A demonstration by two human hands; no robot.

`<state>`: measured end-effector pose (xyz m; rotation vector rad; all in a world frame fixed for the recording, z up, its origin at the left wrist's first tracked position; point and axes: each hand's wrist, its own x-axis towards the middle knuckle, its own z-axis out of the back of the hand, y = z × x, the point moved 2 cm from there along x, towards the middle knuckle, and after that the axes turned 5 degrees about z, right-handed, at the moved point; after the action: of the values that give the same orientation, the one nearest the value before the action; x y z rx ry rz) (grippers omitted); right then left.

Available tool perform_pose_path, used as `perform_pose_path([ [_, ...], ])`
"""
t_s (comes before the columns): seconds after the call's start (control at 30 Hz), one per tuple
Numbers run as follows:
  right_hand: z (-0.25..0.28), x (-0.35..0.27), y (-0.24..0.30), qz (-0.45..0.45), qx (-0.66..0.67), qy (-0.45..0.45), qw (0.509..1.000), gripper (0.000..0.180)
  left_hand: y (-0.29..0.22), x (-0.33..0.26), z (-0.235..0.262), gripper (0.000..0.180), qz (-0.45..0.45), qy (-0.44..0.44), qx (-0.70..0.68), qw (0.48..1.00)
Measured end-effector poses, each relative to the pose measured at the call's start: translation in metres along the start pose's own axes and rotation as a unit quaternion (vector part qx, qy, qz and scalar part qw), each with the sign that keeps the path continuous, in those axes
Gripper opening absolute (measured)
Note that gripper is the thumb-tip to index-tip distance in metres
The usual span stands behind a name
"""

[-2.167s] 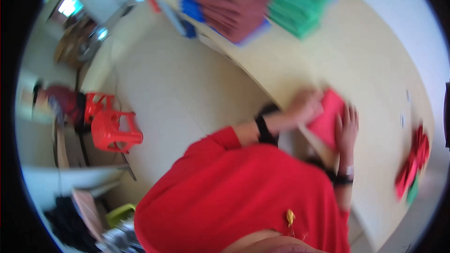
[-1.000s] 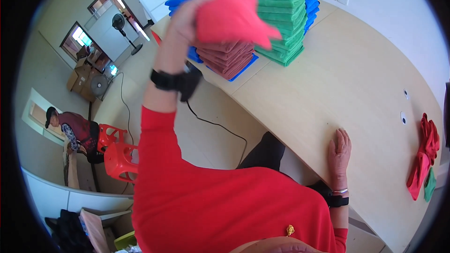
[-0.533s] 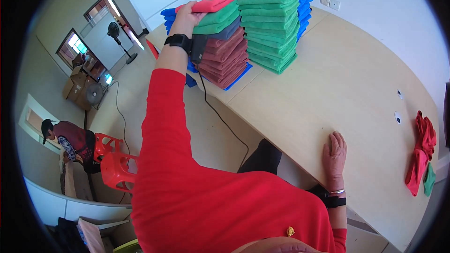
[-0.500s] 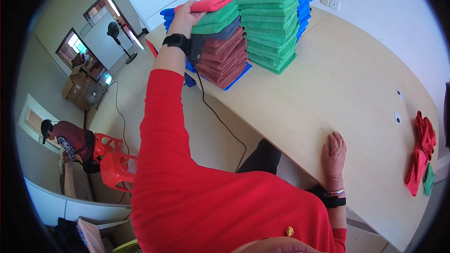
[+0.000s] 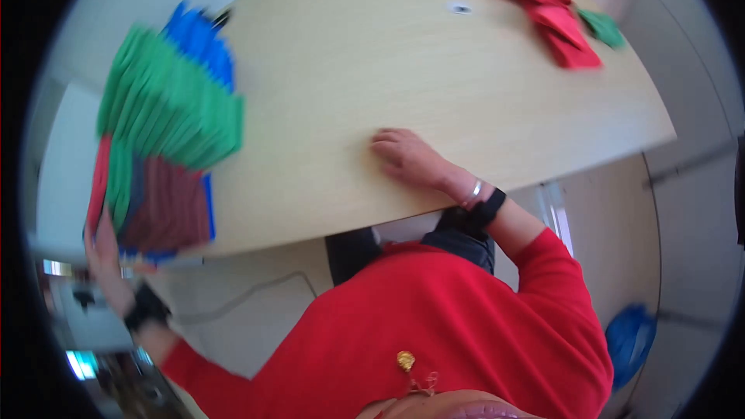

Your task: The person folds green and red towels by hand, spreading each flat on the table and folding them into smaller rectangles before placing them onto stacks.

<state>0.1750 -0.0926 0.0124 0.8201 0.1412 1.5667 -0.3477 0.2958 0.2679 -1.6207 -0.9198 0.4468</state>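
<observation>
My left hand (image 5: 102,250) is at the near edge of a folded red cloth (image 5: 98,178), the top piece of a stack at the far left. Its fingers look stretched out and apart, though blurred. Under the red cloth come green cloths (image 5: 119,184), a dark grey one (image 5: 137,184) and a thick pile of folded brown cloths (image 5: 169,206). My right hand (image 5: 410,158) lies palm down on the pale wooden table, fingers loosely spread, holding nothing.
A tall stack of folded green cloths (image 5: 167,105) adjoins the brown pile, with blue cloths (image 5: 203,43) behind it. Loose red cloths (image 5: 551,12) and a small green cloth (image 5: 601,29) lie at the far right of the table (image 5: 334,70). A blue bag-like item (image 5: 630,345) is low at right.
My view has swung to the right, so the stacks now appear farther left. My left hand stays by the red cloth's edge, and my right hand still rests on the table.
</observation>
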Motion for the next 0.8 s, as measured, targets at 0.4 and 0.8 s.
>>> perform_pose_path([
  [0.4, 0.299, -0.161, -0.223, -0.462, -0.372, -0.281, 0.754, 0.059, 0.302, -0.068, -0.213, 0.019, 0.309, -0.102, 0.041, 0.945],
  [0.8, 0.338, -0.158, -0.303, -0.563, -0.345, -0.305, 0.687, 0.025, 0.322, -0.058, -0.278, 0.015, 0.338, -0.072, 0.108, 0.932],
])
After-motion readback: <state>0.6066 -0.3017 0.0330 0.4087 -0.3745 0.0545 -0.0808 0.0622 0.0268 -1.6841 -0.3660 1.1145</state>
